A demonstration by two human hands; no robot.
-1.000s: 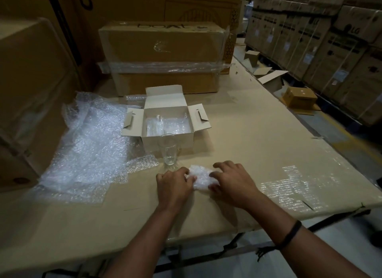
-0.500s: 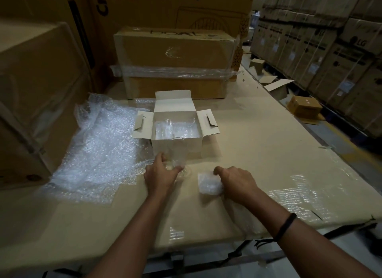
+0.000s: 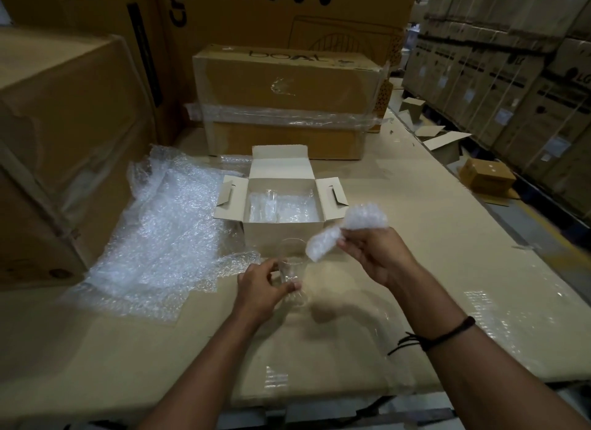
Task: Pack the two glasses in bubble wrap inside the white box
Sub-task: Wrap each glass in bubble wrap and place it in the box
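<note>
A clear glass [image 3: 292, 263] stands in front of the open white box [image 3: 281, 232], and my left hand [image 3: 263, 287] grips it around its lower part. My right hand [image 3: 372, 252] holds a folded piece of bubble wrap [image 3: 345, 229] raised above the table, just right of the glass rim. Inside the box lies bubble wrap lining [image 3: 283, 208], and a second clear glass [image 3: 271, 202] shows faintly at its left side.
A large loose sheet of bubble wrap [image 3: 160, 237] spreads left of the box on the cardboard-covered table [image 3: 447, 269]. A taped brown carton [image 3: 284, 100] stands behind the box, a big carton [image 3: 64, 141] at far left. Small boxes [image 3: 486, 176] lie on the floor right.
My right hand has lifted the folded bubble wrap off the table toward the glass. My left hand left the wrap, reached the glass and now grips it.
</note>
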